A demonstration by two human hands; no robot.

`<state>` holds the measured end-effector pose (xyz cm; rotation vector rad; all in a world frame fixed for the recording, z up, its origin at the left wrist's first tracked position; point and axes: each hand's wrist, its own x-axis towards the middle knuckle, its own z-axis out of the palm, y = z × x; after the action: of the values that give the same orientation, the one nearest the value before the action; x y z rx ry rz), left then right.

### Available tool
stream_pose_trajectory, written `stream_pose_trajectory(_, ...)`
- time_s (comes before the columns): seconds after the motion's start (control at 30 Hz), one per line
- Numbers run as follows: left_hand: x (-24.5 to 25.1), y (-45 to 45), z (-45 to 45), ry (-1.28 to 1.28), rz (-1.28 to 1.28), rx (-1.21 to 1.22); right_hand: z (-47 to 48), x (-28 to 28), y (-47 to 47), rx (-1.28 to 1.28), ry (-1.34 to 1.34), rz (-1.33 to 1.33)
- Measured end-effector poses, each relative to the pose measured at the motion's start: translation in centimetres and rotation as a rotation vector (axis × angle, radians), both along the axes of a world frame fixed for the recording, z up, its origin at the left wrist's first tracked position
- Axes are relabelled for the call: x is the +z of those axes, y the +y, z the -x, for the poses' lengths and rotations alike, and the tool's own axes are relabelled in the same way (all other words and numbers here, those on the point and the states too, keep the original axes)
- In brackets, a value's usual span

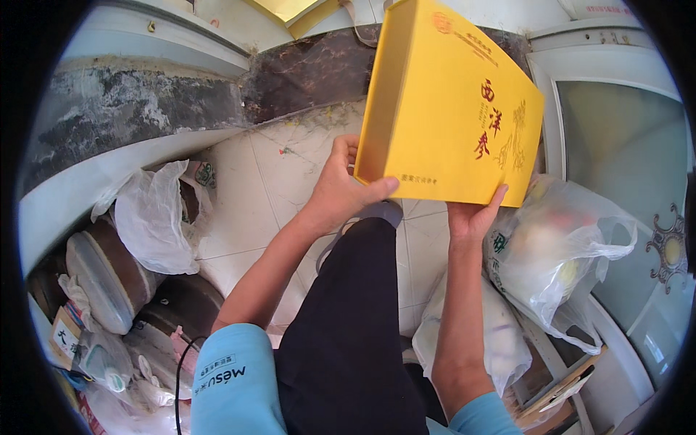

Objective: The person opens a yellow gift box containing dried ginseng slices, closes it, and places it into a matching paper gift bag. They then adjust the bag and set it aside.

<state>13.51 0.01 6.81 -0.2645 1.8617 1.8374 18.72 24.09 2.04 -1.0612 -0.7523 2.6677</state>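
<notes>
A large yellow gift box [446, 119] with red and dark writing and a drawn root on its face is held up, tilted, between my two hands. My left hand [353, 176] grips its lower left corner, thumb on the printed face and fingers curled round the side. At the bottom edge my right hand [476, 215] supports it from below, the thumb laid on the face. The box looks closed. Its back and the tips of several fingers are hidden.
White plastic bags, one filled [554, 244] on the right and another [155, 217] on the left, flank the tiled floor [239, 201]. Round lidded containers [103, 272] crowd the lower left. A glass-panelled door [614, 152] stands right; another yellow box [288, 11] lies ahead on a ledge.
</notes>
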Motion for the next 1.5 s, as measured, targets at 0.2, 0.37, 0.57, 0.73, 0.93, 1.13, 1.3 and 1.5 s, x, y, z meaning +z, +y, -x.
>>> stream_pose_trajectory(0.2,3.7,2.1,-1.0,0.084,0.099,-0.031,-0.7,-1.0,1.0,-0.05,0.078,0.069)
stream_pose_trajectory(0.37,4.1,2.5,-1.5,0.123,0.117,-0.045,-1.0,-1.0,1.4,-0.034,0.102,0.06)
stream_pose_trajectory(0.57,4.4,2.6,-1.9,0.125,0.133,-0.047,-1.4,-0.8,1.6,-0.035,0.062,0.061)
stream_pose_trajectory(0.73,3.5,1.9,-2.0,0.072,0.101,-0.028,-1.6,-0.9,1.1,-0.007,0.07,0.069)
stream_pose_trajectory(0.93,-2.0,-3.0,-1.8,-0.045,-0.062,-0.022,-2.5,-1.8,-1.8,-0.007,0.007,0.111)
stream_pose_trajectory(1.13,-6.1,-6.8,-1.8,-0.135,-0.278,0.178,-4.1,-3.7,-5.7,-0.026,-0.074,0.199)
stream_pose_trajectory(1.3,-8.1,-5.3,-3.9,-0.202,-0.52,0.475,-3.7,-3.8,-8.2,-0.136,-0.125,0.205)
stream_pose_trajectory(1.5,-8.7,0.3,-5.9,-0.442,-0.667,0.473,-2.7,-3.6,-10.6,-0.17,-0.115,0.263)
